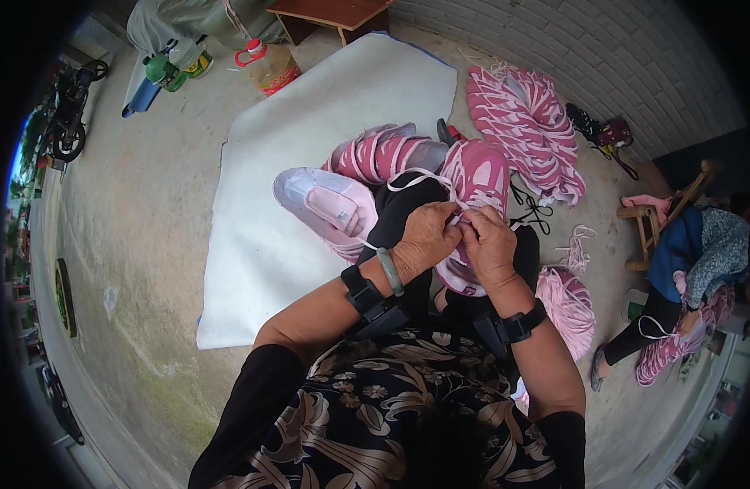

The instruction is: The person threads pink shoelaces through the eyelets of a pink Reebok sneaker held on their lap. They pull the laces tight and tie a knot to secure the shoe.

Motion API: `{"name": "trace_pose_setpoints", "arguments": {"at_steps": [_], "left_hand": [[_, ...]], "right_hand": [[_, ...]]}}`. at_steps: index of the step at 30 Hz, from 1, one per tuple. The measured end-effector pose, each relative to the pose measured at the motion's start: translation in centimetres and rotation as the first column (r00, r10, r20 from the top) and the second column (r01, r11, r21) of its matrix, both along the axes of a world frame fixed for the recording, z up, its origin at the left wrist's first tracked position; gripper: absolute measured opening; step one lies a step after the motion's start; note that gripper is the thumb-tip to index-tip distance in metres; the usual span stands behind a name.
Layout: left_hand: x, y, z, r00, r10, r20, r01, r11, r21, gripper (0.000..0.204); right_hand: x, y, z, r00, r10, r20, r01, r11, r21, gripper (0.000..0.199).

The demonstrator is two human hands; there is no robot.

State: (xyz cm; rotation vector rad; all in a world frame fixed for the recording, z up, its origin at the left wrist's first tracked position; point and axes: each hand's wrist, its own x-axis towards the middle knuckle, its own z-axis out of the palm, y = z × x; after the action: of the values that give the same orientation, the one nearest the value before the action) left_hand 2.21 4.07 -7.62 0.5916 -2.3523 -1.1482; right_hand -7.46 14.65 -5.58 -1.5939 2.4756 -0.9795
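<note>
Our hands are bunched up close, left hand [428,236] and right hand [490,243] nearly touching, thumbs and fingertips pinched together on what looks like the pale lace [424,173] of a pink shoe [481,173]. Which strand sits in which fingers, we honestly can't tell, since the knuckles cover it.

The thing that matters here is how that shoe lies: right under the fingertips and running on past them, long axis pointing more or less straight away from us, one end out beyond the hands and the other tucked back below them. So neither hand is really nearer; they straddle the lacing, left from its left, right from its right. It's sitting around our knees in dark trousers [414,204], though the exact support is hidden.

Compare the other pink shoe [327,210], off to the left of the left hand and a bit beyond it, open side facing up. Its long axis slants, with the near end angled back toward our left wrist, so the left hand is clearly the closer one there. Just past that hand there's a row of nested shoes [383,155], lying crosswise, over the white sheet [257,236].
</note>
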Motion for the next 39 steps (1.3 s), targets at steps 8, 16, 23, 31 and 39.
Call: {"name": "trace_pose_setpoints", "arguments": {"at_steps": [8,16,23,31,39], "left_hand": [[0.0,-0.3,0.8,0.995,0.028,0.092,-0.037,0.995,0.096,0.035],[0.0,-0.6,1.2,0.998,-0.010,0.054,0.003,0.992,0.126,0.039],[0.2,-0.7,0.7,0.998,-0.018,-0.056,0.027,0.988,0.151,0.039],[0.8,-0.6,0.0,0.997,-0.061,-0.042,0.067,0.983,0.171,0.047],[0.1,-3.1,-0.7,0.999,-0.008,0.040,-0.023,0.705,0.709,0.018]], "right_hand": [[-0.1,-0.2,0.1,1.000,0.008,-0.011,-0.008,1.000,-0.005,0.020],[-0.1,-0.1,-0.2,1.000,0.002,0.006,-0.002,1.000,-0.018,0.019],[-0.1,-0.1,-0.4,1.000,-0.004,-0.008,0.003,0.999,-0.051,0.018],[0.0,-0.1,-0.4,1.000,-0.009,-0.002,0.009,0.999,-0.032,0.018],[-0.1,0.0,-0.3,1.000,-0.005,0.013,0.006,0.998,-0.058,0.017]]}}
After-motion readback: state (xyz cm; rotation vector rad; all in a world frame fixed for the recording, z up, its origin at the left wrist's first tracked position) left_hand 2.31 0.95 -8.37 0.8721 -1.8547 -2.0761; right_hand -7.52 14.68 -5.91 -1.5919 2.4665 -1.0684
